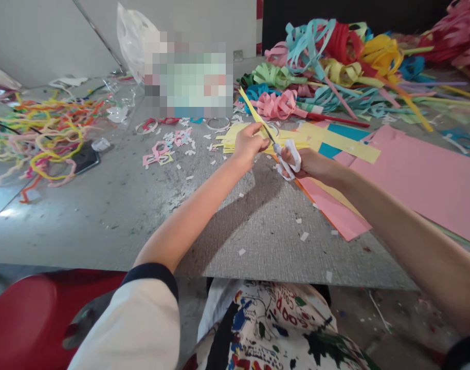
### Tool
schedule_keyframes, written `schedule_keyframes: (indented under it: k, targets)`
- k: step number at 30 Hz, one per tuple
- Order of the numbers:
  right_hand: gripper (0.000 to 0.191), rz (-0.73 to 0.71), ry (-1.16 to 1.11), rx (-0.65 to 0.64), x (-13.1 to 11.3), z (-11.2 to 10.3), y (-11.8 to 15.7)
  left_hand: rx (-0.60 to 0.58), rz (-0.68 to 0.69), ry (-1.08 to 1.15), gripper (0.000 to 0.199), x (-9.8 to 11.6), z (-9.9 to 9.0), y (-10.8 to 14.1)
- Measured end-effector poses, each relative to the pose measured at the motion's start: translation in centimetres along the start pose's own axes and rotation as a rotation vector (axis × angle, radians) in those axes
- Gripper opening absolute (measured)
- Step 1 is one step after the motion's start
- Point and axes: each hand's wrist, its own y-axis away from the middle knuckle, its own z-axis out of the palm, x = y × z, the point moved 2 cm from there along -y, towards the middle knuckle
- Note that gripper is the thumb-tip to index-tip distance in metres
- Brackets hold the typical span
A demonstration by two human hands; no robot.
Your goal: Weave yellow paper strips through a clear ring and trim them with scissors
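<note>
My right hand [305, 160] grips a pair of scissors [292, 154] by its white handles, blades pointing up and left. Pinched in my left hand [250, 144] is a yellow paper strip [249, 105], which rises past my fingers toward the back. The scissor blades lie close against this strip; whether they are closed on it I cannot tell. Under and behind my hands, yellow paper strips [229, 137] lie in a loose stack on the grey table [219, 216]. Pink paper sheets [416, 174] spread to the right of my right hand.
Curled paper-strip bundles [308, 46] are heaped at the back right. A tangle of fuzzy coloured stems [53, 133] lies at left, partly over a dark phone-like slab [86, 158]. White paper scraps dot the table. A red chair [22, 318] stands at the lower left.
</note>
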Motion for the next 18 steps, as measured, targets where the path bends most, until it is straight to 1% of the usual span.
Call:
schedule_keyframes:
  k: [2, 4, 6, 8, 11, 15, 18]
  targets:
    - [0.05, 0.069, -0.078, -0.041, 0.0, 0.3, 0.0, 0.012, -0.034, -0.006, 0.045, -0.1, -0.1, -0.2]
    - [0.046, 0.111, -0.126, -0.04, -0.1, 0.4, -0.2, 0.024, -0.057, -0.009, 0.041, -0.2, -0.3, -0.6]
    - [0.042, 0.121, -0.135, -0.03, 0.0, 0.5, -0.3, 0.017, -0.05, -0.006, 0.036, -0.3, -0.4, -0.9]
    - [0.042, 0.125, -0.137, -0.041, 0.1, 0.5, -0.4, -0.003, -0.014, -0.006, 0.035, -0.3, -0.4, -1.1]
    - [0.047, 0.107, -0.147, -0.078, 0.6, 0.3, -0.5, -0.023, 0.011, -0.001, 0.039, -0.1, -0.3, -0.9]
    - [0.056, 0.07, -0.124, -0.075, 1.1, 0.0, -0.4, -0.023, -0.072, 0.068, 0.042, 0.6, 0.2, 0.1]
    - [0.056, 0.094, -0.121, -0.056, 1.3, -0.1, -0.2, -0.007, -0.132, 0.147, 0.046, 1.2, 0.4, 1.0]
